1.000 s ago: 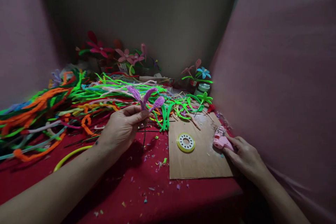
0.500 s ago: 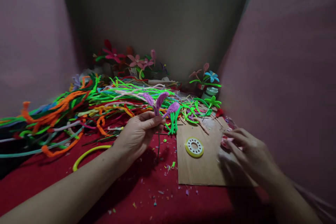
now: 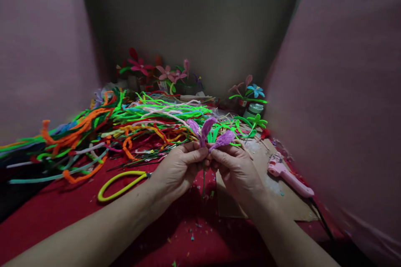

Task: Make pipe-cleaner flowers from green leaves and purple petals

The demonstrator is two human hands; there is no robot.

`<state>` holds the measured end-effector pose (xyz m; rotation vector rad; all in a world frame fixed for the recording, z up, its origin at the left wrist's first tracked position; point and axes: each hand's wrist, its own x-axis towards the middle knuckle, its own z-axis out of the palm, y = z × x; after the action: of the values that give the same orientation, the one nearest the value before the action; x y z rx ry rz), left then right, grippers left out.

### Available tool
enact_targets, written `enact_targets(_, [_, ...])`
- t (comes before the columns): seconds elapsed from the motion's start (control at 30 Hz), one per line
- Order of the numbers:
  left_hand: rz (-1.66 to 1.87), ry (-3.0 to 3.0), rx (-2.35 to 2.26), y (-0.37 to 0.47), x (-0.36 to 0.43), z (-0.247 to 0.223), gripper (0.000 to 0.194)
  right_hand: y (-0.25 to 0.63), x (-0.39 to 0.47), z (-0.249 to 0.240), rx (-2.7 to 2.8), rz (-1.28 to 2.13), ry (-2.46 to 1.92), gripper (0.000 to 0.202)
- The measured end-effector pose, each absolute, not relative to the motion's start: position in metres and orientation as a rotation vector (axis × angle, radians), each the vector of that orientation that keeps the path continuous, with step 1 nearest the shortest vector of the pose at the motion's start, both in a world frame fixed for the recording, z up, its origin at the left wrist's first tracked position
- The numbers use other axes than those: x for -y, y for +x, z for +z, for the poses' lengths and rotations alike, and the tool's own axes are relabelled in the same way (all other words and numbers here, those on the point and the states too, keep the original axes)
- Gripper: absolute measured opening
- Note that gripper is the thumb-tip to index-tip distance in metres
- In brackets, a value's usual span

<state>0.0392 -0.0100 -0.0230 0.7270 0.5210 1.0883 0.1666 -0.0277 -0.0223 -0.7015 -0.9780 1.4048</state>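
A purple pipe-cleaner flower [image 3: 207, 128] with several fuzzy petals is held up over the red cloth, its thin stem hanging below. My left hand [image 3: 183, 167] is closed, pinching the flower's base between thumb and fingers. From the other side my right hand [image 3: 236, 169] pinches the base of the right-hand petal, its fingertips touching those of my left. On the cardboard [image 3: 300, 210] to the right lies a pink glue gun [image 3: 290, 177], its dark cord trailing off the corner.
Colourful pipe cleaners [image 3: 169, 110] form a heap across the back and left. Yellow-handled pliers or cutters [image 3: 120, 183] lie left of my hands. Finished flowers [image 3: 167, 73] stand behind, with a blue one [image 3: 255, 90] beside a small jar [image 3: 255, 109]. Scraps dot the red cloth [image 3: 150, 233].
My right hand has let go of the pink glue gun, leaving it on the cardboard, and has come left onto the flower. The view has shifted slightly; my right arm now covers the tape roll.
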Motion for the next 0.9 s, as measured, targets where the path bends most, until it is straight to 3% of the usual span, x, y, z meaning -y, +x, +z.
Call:
enact_targets(0.63, [1.135, 1.070, -0.783, 0.031, 0.013, -0.014, 0.010, 0.168, 0.045, -0.005, 1.183, 0.882, -0.940, 0.015])
enact_targets(0.9, [1.120, 1.177, -0.777, 0.029, 0.013, -0.013, 0.013, 0.165, 0.041, -0.002, 1.199, 0.932, -0.973, 0.007])
